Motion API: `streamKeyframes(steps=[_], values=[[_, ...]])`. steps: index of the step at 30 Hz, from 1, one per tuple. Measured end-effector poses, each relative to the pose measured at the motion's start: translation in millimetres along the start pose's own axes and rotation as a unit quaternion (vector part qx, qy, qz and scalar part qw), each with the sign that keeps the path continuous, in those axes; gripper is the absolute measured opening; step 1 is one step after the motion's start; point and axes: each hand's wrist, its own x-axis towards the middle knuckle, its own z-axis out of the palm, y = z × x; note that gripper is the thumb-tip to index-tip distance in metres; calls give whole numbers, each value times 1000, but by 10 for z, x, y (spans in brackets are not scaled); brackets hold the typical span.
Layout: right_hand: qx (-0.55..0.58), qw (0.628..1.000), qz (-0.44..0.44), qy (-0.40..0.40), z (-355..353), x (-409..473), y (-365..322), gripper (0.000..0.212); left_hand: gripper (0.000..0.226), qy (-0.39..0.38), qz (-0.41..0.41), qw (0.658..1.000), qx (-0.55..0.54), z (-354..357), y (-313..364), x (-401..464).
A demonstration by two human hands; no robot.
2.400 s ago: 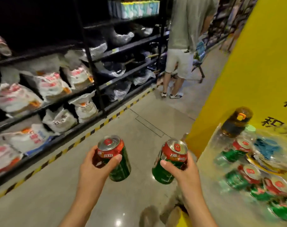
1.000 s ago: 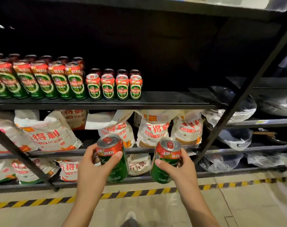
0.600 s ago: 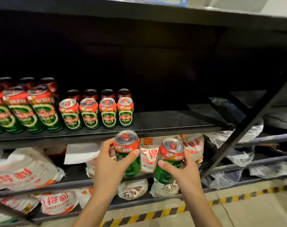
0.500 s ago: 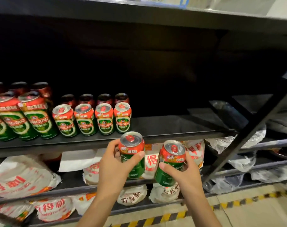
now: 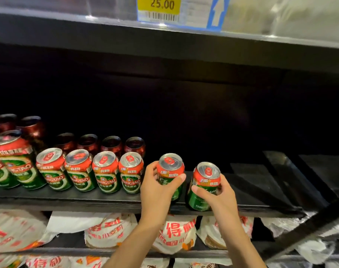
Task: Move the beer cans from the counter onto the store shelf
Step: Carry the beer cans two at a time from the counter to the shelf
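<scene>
Now two cans are held upright at the near edge of the shelf (image 5: 261, 182), one in each hand. The left hand (image 5: 157, 192) is curled round the left can (image 5: 170, 171), which stands just right of the front row (image 5: 91, 171) with a small gap between. The right hand (image 5: 219, 196) is wrapped round the right can (image 5: 205, 182), a little nearer and further right, its base low over the shelf lip; contact cannot be told. Bare shelf lies to the right and far behind. The row is nearer to the left grip, so that can is probably to be set down first, its axis kept vertical.
</scene>
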Motion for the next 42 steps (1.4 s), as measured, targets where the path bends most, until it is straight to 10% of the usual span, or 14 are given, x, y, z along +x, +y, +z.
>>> streamKeyframes(steps=[21, 42], values=[[13, 996, -5, -84, 194, 1138, 239, 59, 44, 135, 14, 989, 66, 320, -421, 756], [-43, 994, -68, -70, 353, 1077, 533, 77, 58, 93, 4, 989, 118, 298, -821, 747]])
